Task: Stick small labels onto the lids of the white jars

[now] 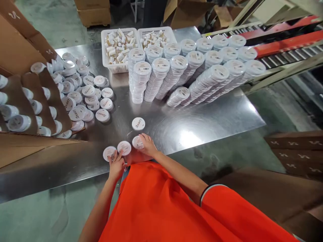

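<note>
Three round white tins lie in a row at the near edge of the steel table (202, 121). My left hand (116, 164) rests its fingers on the left tin (108, 152) and touches the middle tin (124, 147). My right hand (147, 145) lies on top of the right tin (137, 142), fingers curled over it. A fourth tin (138, 123) with printed lettering lies alone just beyond them. I wear an orange top.
A heap of loose tins (83, 94) spills from an open cardboard box (22, 101) on the left. Tall stacks of tins (191, 70) stand at the back. Two white baskets (118, 50) hold small items. A roller conveyor (282, 47) runs on the right.
</note>
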Available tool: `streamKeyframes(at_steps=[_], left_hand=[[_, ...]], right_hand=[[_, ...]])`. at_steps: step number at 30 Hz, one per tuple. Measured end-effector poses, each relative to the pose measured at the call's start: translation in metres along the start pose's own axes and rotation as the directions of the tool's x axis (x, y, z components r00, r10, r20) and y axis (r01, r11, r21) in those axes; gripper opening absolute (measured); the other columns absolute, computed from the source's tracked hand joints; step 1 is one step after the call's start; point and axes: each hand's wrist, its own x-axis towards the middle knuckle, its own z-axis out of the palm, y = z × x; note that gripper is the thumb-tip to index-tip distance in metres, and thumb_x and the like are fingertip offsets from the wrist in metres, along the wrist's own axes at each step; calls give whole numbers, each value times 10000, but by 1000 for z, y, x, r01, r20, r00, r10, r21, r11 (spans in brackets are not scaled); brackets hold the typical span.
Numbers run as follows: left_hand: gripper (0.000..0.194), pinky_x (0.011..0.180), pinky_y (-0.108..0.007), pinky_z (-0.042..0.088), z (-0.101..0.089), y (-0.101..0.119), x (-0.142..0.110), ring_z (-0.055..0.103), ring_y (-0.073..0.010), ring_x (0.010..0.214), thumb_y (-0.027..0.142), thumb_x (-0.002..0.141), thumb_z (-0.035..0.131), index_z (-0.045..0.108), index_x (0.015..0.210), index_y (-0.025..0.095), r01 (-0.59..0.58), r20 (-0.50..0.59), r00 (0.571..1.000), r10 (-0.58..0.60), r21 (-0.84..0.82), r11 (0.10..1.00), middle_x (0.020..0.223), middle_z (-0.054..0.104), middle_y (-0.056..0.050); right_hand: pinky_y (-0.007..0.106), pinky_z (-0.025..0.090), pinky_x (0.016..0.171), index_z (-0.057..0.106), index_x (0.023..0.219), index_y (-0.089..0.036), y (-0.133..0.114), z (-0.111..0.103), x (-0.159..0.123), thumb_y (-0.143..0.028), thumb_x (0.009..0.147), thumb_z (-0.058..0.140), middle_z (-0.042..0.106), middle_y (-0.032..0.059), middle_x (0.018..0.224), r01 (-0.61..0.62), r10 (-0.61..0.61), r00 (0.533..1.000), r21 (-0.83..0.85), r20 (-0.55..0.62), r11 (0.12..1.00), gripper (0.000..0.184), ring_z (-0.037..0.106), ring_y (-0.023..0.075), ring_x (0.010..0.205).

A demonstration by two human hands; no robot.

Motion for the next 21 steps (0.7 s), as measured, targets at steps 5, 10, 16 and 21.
streamKeyframes(at_steps=[5,10,16,21], left_hand=[[174,1188,-780,151,-2,-2,1,191,-391,1562,125,880,524,604,742,193,-13,18,1000,13,4,1000,1641,368,-82],[173,1183,-793,130,-1,-10,-1,195,-423,1553,139,886,533,619,741,179,-21,-8,1000,21,5,1000,1627,384,-121],[176,1176,-793,168,-2,-16,-1,254,-413,1537,118,844,579,611,689,196,-13,-38,999,13,-13,1000,1595,441,-87],[170,1138,-806,247,-2,-13,0,318,-401,1515,116,835,577,601,693,205,-8,-105,994,7,-13,1000,1543,520,-82]], right_hand=[[428,465,1070,478,1450,-195,-16,8,7,-334,786,766,513,145,1494,-14,14,998,-1,-60,1000,738,511,305,1280],[430,475,1061,468,1454,-152,-27,16,9,-329,783,771,514,170,1484,7,-10,998,-45,-60,999,757,505,316,1284],[457,451,1094,321,1566,-165,-28,4,18,-467,807,738,286,215,1643,-80,76,994,-52,-75,995,917,447,365,1387],[543,332,1181,348,1558,-208,-19,-35,72,-287,822,731,140,173,1706,-61,38,984,-132,-172,989,833,200,405,1536]])
